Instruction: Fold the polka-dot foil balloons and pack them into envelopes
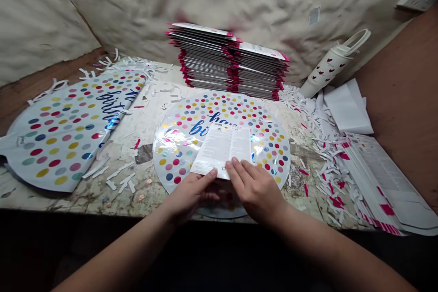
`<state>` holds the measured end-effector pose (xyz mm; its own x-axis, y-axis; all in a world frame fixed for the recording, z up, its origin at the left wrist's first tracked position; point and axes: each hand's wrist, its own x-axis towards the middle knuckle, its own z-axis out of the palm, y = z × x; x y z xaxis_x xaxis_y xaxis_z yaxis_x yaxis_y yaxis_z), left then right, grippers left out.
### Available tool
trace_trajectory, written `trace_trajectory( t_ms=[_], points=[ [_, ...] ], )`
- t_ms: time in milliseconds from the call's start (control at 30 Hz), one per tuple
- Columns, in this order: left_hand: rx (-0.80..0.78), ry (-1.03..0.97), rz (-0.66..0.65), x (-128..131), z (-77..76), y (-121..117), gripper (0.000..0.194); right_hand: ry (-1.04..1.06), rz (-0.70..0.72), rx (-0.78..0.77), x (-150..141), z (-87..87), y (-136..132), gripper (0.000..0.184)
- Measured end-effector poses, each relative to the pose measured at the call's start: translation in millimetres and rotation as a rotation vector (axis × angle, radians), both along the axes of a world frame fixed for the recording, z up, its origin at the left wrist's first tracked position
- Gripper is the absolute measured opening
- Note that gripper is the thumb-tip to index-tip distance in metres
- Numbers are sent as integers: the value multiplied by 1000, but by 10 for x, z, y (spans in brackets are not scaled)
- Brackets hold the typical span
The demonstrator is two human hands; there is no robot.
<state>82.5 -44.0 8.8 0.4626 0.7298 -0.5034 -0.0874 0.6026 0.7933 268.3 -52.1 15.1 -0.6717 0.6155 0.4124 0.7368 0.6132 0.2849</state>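
Note:
A printed white paper packet, with small text, a barcode at its top and a crease down it, lies tilted over a round polka-dot foil balloon. My left hand pinches the packet's near left corner, thumb on top and fingers underneath. On the near right part, my right hand rests with its fingers together on the paper; its thumb is hidden. The flat balloon shows blue "happy birthday" lettering, partly covered by the packet.
Folded on the left is another polka-dot balloon. A tall stack of pink-edged packets stands against the back wall. White tumbler, paper shreds and a fanned pile of printed packets are at right. The table's front edge is near my wrists.

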Motion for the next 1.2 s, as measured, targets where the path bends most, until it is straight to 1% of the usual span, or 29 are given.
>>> trace_trajectory(
  t_ms=[33,67,100,133,200,267,300,333,433,467,533,600,667,700,733,767,800,833,867,900,933,967,1000,1033,1067,1100,1133,1167,1200],
  points=[
    [-31,-41,116,38,-38,9,30,55,44,41,4,-22,-27,29],
    [-60,-56,200,71,-66,22,23,102,77,65,8,-47,-53,26],
    [-99,-62,256,99,-84,35,18,137,96,72,13,-72,-76,24],
    [-154,-81,300,124,-91,44,13,161,101,67,20,-93,-97,23],
    [-306,-181,380,164,-81,45,10,187,99,45,42,-117,-127,22],
    [-438,-314,415,194,-58,27,13,227,97,13,74,-110,-139,22],
    [-450,-353,414,204,-48,16,15,267,97,-33,91,-96,-137,21],
    [-409,-352,405,211,-41,4,16,328,91,-110,104,-77,-131,20],
    [-116,-181,348,219,-37,-29,17,574,17,-405,91,-18,-89,25],
    [-30,-123,318,222,-38,-39,18,637,-14,-462,61,-8,-70,24],
    [66,-72,238,233,-44,-56,23,695,-71,-475,-20,-5,-30,13],
    [109,-60,189,244,-55,-61,26,725,-103,-470,-80,-10,6,15],
    [149,-30,207,239,-69,-47,28,805,-122,-544,-48,5,26,17],
    [180,-2,237,224,-72,-32,29,827,-104,-628,14,26,27,17],
    [232,47,265,203,-67,-13,29,804,-59,-748,103,58,21,17],
    [310,129,280,175,-50,9,29,728,-17,-869,213,100,9,18],
    [413,250,274,145,-17,31,32,621,-9,-940,331,152,-6,19],
    [535,404,246,116,36,52,35,521,-45,-933,446,215,-24,19],
    [677,571,200,93,110,71,35,467,-119,-837,548,287,-39,17],
    [844,715,145,79,201,87,34,479,-210,-664,627,366,-51,15],
    [1028,807,71,76,307,100,30,544,-279,-455,681,448,-57,23],
    [1214,834,-17,83,421,113,29,630,-286,-288,710,526,-56,35],
    [1389,805,-89,98,533,127,30,715,-222,-215,718,595,-46,43],
    [1518,750,-107,120,635,146,32,798,-117,-238,711,647,-29,42],
    [1581,694,-71,144,720,170,34,895,-18,-315,694,676,-3,34],
    [1579,642,-2,168,783,201,37,1017,52,-404,674,681,32,24],
    [1529,595,62,189,823,240,38,1163,90,-481,657,663,75,18],
    [1459,552,82,204,845,289,36,1324,94,-530,648,626,126,16],
    [1396,516,41,211,855,348,31,1470,84,-555,651,577,183,18]
  ],
)
